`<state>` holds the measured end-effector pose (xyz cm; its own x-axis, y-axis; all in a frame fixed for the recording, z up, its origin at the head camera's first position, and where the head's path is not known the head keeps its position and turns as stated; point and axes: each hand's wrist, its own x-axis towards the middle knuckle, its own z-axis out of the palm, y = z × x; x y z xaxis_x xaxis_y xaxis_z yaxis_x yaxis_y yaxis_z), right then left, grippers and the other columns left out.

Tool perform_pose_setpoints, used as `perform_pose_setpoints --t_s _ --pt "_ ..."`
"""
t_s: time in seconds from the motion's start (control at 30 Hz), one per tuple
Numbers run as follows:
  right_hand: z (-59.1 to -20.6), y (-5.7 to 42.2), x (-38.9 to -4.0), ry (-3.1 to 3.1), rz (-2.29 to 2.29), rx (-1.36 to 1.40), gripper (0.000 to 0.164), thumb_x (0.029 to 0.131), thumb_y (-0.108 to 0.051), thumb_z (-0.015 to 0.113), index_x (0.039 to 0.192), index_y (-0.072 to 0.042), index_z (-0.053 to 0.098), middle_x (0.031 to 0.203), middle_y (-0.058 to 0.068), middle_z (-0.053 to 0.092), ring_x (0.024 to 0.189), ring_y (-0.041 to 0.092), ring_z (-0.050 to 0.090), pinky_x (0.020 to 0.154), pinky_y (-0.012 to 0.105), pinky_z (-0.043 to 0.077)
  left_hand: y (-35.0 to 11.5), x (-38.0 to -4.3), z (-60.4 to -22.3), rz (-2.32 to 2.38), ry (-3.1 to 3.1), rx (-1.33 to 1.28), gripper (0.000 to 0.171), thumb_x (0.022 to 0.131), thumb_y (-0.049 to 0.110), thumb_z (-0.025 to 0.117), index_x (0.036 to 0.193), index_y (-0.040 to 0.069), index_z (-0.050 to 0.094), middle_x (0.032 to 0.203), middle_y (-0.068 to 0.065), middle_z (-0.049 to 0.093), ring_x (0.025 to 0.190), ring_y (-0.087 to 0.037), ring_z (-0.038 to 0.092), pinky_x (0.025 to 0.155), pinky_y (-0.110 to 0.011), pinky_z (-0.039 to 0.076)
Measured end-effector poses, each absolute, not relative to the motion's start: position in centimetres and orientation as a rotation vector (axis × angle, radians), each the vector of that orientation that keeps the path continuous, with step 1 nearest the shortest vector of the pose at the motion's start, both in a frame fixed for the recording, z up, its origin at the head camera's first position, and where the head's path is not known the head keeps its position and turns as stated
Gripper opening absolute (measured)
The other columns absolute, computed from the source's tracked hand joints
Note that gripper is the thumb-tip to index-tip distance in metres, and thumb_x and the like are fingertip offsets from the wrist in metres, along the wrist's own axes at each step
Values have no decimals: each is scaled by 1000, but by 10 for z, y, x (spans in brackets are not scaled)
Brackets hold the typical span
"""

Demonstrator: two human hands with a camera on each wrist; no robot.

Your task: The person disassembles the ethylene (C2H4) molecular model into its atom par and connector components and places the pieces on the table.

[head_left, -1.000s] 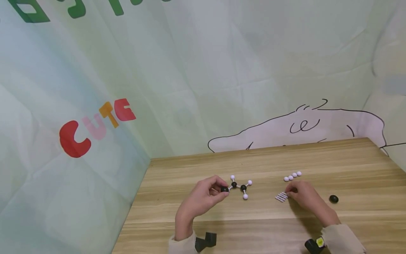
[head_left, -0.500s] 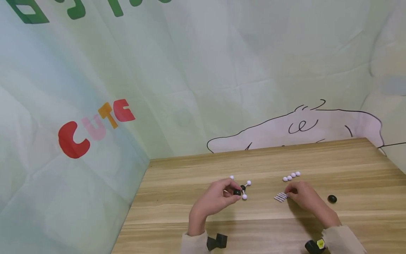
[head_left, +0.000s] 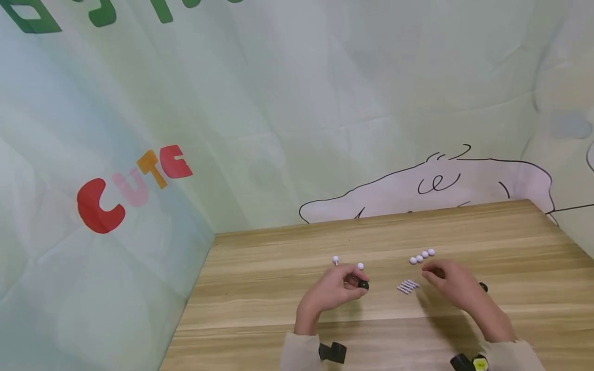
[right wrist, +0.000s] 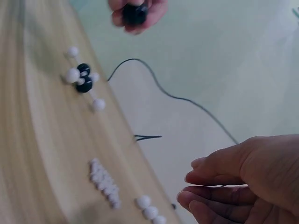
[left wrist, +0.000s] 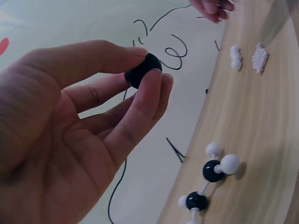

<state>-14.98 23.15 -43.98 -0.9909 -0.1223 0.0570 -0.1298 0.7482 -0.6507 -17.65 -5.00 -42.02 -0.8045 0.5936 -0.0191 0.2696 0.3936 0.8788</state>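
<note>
My left hand (head_left: 331, 289) pinches a black atom ball (left wrist: 144, 71) between thumb and fingertips, above the table. Below it lies a partly built molecular model: two black balls (left wrist: 212, 171) joined by a white stick, with white balls (left wrist: 230, 164) on short sticks. In the head view the left hand covers most of this model. My right hand (head_left: 452, 283) hovers right of a row of white connector sticks (head_left: 408, 286), thumb and fingertips close together. I cannot tell whether a stick is between them.
Several loose white balls (head_left: 422, 256) form a row behind the sticks. Another black ball (head_left: 483, 286) peeks out behind the right wrist. The wooden table (head_left: 260, 288) meets a printed cloth backdrop (head_left: 287, 129) at its back and left edges.
My left hand has moved right with the black ball, passing in front of the model. My right hand has risen away from the sticks, to the right.
</note>
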Motion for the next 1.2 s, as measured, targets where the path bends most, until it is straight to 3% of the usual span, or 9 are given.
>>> perform_pose_setpoints --t_s 0.33,0.43,0.53,0.63,0.87,1.03,1.2 --pt "-406 243 -130 -2838 1073 113 30 96 -27 58 110 -2 67 103 15 69 91 29 65 72 42 51 -9 -185 -430 1255 2411 882 19 88 11 68 106 4 65 101 0 67 85 2 58 78 -14 49" --pt "-397 246 -122 -2820 1087 93 35 97 -31 56 113 -2 66 105 16 68 91 31 65 74 45 52 7 -187 -433 1195 2442 923 20 88 11 69 107 4 67 99 1 67 82 5 56 76 -12 48" --pt "-390 250 -115 -2785 1053 64 35 97 -33 54 113 -3 65 104 14 68 89 29 65 72 41 52 22 -187 -436 1134 2477 964 19 87 10 69 105 5 68 97 0 68 79 7 55 72 -9 46" --pt "-382 253 -109 -2726 1002 20 33 97 -33 55 112 -6 66 101 12 69 84 21 65 65 31 50 35 -187 -438 1080 2495 989 19 86 8 69 105 5 68 96 0 69 78 7 55 71 -8 45" --pt "-370 262 -98 -2564 955 -48 26 95 -28 60 111 -8 67 94 14 71 72 -18 48 58 14 42 63 -188 -446 897 2582 1107 18 87 13 69 105 9 69 93 6 69 77 9 54 70 -4 41" --pt "-367 263 -92 -2545 936 -112 28 94 -29 60 113 -9 67 98 15 70 73 -23 43 59 10 40 81 -189 -454 720 2686 1189 16 87 17 70 103 15 69 83 11 62 71 7 47 64 -3 35" --pt "-366 265 -87 -2514 929 -138 28 94 -29 60 113 -8 67 98 16 70 74 -26 39 59 8 38 98 -188 -457 611 2725 1232 16 86 18 70 102 18 69 85 13 65 72 8 51 66 -2 34"
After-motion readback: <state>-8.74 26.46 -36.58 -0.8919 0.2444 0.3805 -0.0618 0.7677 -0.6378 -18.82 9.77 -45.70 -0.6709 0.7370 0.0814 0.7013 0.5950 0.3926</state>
